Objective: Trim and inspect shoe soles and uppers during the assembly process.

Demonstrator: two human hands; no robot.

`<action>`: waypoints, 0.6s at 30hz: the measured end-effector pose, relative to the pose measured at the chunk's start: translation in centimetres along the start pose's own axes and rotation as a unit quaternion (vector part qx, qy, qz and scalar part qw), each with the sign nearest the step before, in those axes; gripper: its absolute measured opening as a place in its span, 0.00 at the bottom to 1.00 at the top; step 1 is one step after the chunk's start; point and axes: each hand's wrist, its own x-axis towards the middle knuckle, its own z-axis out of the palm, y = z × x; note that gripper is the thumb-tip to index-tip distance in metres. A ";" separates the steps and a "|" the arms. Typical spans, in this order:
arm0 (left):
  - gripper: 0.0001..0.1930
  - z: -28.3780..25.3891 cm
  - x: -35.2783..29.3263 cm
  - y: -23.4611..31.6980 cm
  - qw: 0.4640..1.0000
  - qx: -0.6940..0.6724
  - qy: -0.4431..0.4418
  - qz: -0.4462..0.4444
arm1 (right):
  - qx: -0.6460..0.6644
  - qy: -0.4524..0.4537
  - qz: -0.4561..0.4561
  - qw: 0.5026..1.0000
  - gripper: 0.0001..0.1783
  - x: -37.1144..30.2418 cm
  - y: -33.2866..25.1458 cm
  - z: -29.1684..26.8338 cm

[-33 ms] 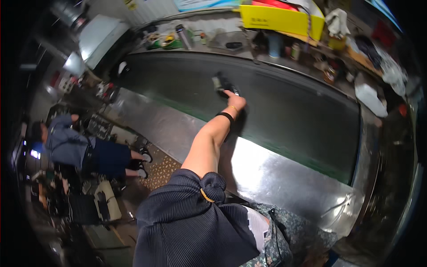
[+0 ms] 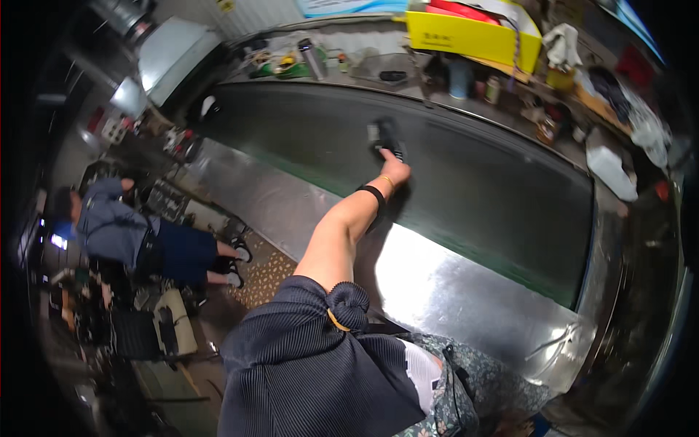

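My left hand (image 2: 395, 170) reaches out over a wide dark green belt (image 2: 480, 197). Its fingers are closed on the near end of a black shoe (image 2: 392, 137), which is blurred. A pale patch shows on the shoe's left side, and light lines show close to my fingers. The shoe is on or just above the belt; I cannot tell which. A black band and a thin yellow bracelet circle my left wrist. At the belt's far left end is a small black and white thing (image 2: 209, 107). No right hand shows.
A shiny metal ledge (image 2: 429, 269) borders the belt's near side. Behind stand a yellow box (image 2: 473, 40), a dark flask (image 2: 312, 58) and a blue cup (image 2: 459, 79). White plastic bags (image 2: 610, 173) lie at right. A person (image 2: 124, 226) stands at left by a cluttered bench.
The view has turned slightly. My left hand and the shoe are a little farther right in the picture, and the shoe points more straight away from me.
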 end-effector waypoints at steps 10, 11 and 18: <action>0.28 -4.6 -31.4 -0.7 0.528 -0.421 -0.730 -0.104 | 0.514 0.122 -0.081 0.845 0.19 9.4 -3.5 -7.0; 0.34 -4.5 -34.7 -0.8 0.520 -0.360 -0.775 0.011 | 0.592 0.073 -0.073 0.800 0.23 10.5 -3.5 -7.5; 0.40 -0.6 -46.7 1.2 0.322 0.018 -0.875 0.361 | 0.490 0.242 -0.085 0.833 0.26 4.4 -0.7 -10.2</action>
